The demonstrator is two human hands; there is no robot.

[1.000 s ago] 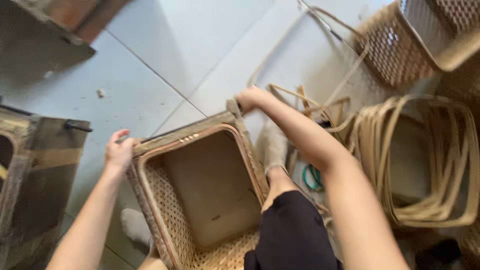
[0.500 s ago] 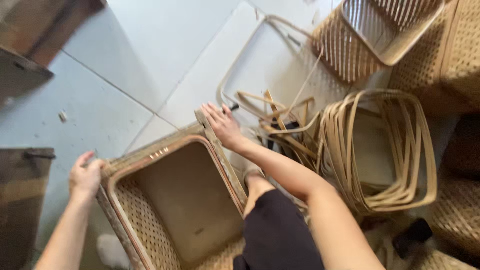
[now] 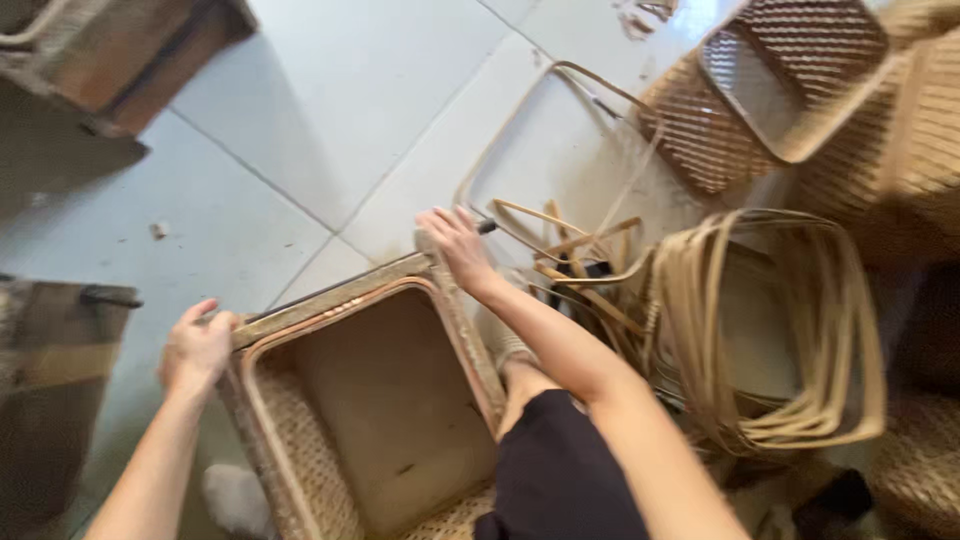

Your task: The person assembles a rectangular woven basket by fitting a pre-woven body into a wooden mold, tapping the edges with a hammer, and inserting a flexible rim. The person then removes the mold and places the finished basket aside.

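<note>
there is one view only, from a camera worn on the person's head, so no second view shares any part of the scene. it looks steeply down, almost straight at the pale tiled floor point(image 3: 330, 120), and sits close above the work. both forearms run up into the picture from the bottom edge, the left hand point(image 3: 196, 348) at lower left and the right hand point(image 3: 455, 245) near the middle. the square wicker basket point(image 3: 370, 400) and the person's knee fill the bottom centre, cut off by the lower edge. the frame is tilted, so the tile joints run on a slant. the outer parts are smeared with motion blur.
</note>
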